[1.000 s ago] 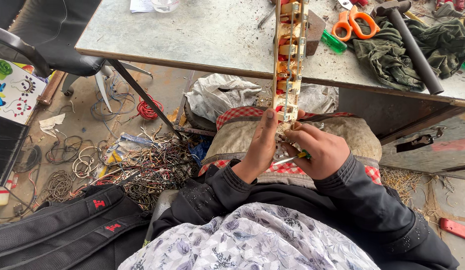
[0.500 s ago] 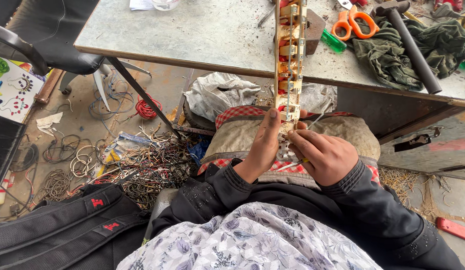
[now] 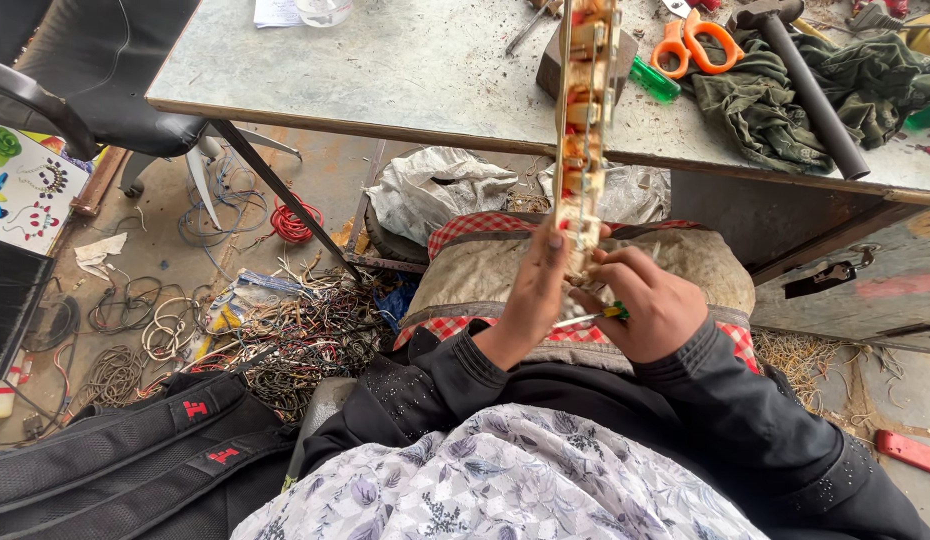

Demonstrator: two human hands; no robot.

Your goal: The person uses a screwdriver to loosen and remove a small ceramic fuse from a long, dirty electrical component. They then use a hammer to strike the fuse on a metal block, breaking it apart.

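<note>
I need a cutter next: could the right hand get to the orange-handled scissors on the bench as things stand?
Probably not freely: the right hand holds a small screwdriver at the long strip, though the orange-handled scissors lie uncovered on the bench.

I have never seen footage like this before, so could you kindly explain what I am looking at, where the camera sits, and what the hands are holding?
The camera is worn on a person's head and looks down, so you see their own arms, in dark sleeves, from above. The left hand grips the lower end of a long narrow strip of metal parts, held upright in front of them. The right hand holds a small tool with a green handle against the bottom of that strip. Behind is a grey worktable bearing orange scissors, a hammer and a dark green cloth. On the floor to the left lie tangled wires, and a black backpack sits at the lower left.
</note>
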